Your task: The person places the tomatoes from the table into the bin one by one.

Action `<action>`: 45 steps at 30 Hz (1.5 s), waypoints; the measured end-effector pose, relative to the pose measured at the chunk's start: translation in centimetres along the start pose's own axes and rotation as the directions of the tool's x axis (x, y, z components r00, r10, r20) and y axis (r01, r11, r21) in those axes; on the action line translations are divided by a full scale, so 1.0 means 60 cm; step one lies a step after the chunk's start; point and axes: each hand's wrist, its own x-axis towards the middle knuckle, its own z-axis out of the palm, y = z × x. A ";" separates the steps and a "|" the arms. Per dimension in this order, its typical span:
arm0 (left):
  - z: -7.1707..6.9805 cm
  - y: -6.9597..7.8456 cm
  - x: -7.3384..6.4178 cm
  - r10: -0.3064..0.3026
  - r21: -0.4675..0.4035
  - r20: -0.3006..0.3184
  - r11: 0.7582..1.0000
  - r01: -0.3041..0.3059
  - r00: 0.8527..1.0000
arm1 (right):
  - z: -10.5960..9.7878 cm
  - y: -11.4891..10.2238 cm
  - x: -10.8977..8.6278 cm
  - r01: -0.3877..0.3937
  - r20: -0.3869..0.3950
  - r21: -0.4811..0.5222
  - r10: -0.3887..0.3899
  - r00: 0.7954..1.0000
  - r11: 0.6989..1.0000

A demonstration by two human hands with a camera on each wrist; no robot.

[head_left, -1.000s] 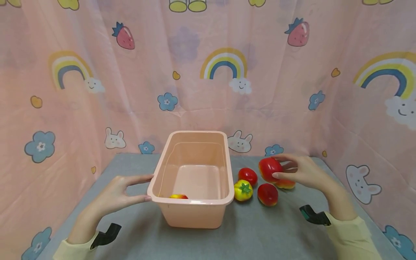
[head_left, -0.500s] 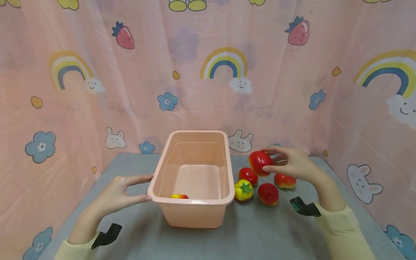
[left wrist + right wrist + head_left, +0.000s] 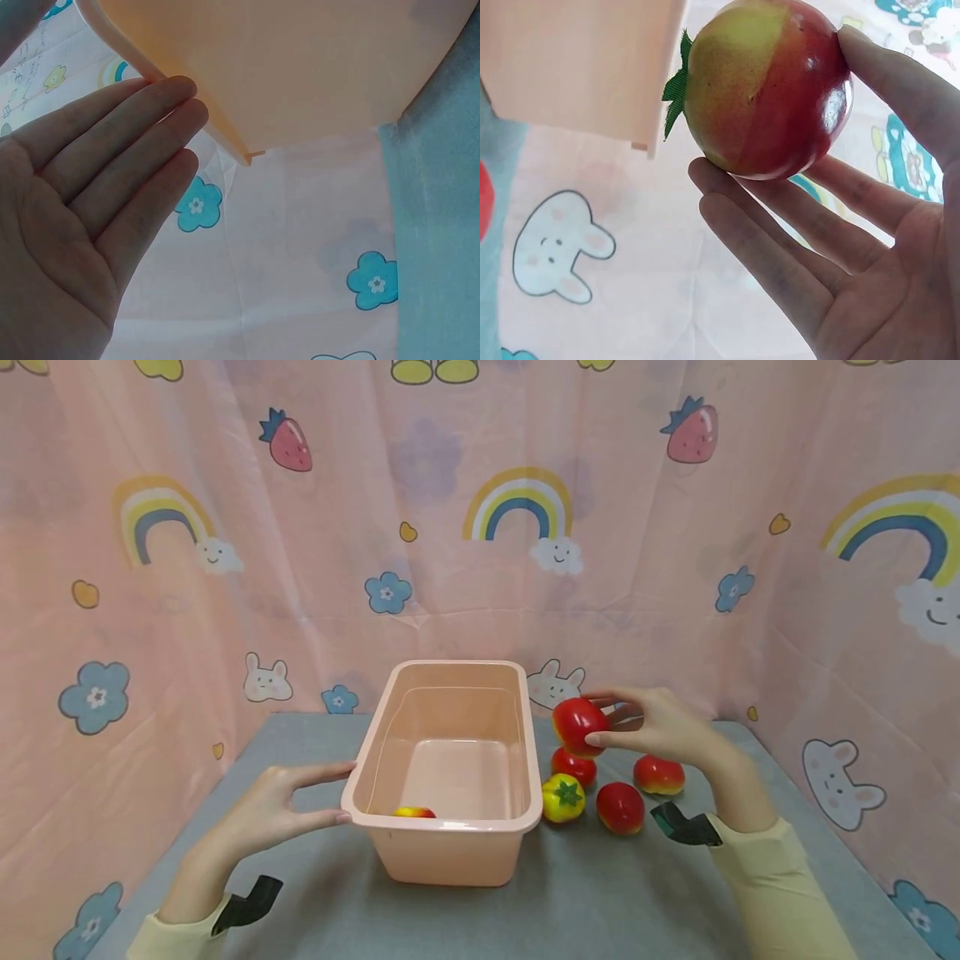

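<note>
My right hand [image 3: 667, 727] pinches a round artificial fruit [image 3: 576, 725] between thumb and fingers, held above the table. In the right wrist view this fruit [image 3: 772, 90] is red on one side and yellowish on the other, with a green leafy top; its kind is unclear. A peach-coloured plastic basin [image 3: 450, 856] stands left of it. My left hand [image 3: 270, 806] touches the basin's left rim with fingers nearly straight and thumb spread apart, as the left wrist view also shows on that hand [image 3: 90, 180]. Inside the basin, a red-and-yellow piece [image 3: 414, 812] is mostly hidden by the front rim.
Right of the basin on the grey table [image 3: 600, 902] lie a yellow fruit with a green star-shaped top [image 3: 562, 798], a red one behind it [image 3: 573, 767], a dark red one [image 3: 620, 808] and a red-yellow one [image 3: 659, 775]. A pink patterned curtain [image 3: 480, 610] encloses the table.
My right hand has lifted the round fruit from among the others and carried it left toward the basin. The left hand and basin have stayed put.
</note>
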 end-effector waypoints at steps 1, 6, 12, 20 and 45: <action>0.000 0.000 0.000 0.001 -0.001 0.001 1.000 -0.001 1.000 | 0.000 -0.003 0.002 0.010 0.001 0.007 -0.010 1.000 1.000; 0.001 0.000 0.000 0.000 -0.010 0.004 1.000 0.000 1.000 | 0.004 -0.015 0.012 0.040 0.011 0.037 -0.040 0.999 0.999; 0.000 0.000 -0.001 0.001 -0.019 0.002 1.000 -0.001 1.000 | 0.008 -0.028 0.025 0.073 0.011 0.042 -0.074 0.997 0.996; 0.002 -0.003 -0.002 -0.001 -0.027 0.004 1.000 0.001 1.000 | 0.009 -0.041 0.045 0.133 0.009 0.048 -0.134 0.991 0.990; 0.003 -0.008 -0.001 0.034 -0.037 -0.013 0.999 -0.035 0.999 | 0.012 -0.091 0.084 0.243 0.079 0.088 -0.250 0.965 0.966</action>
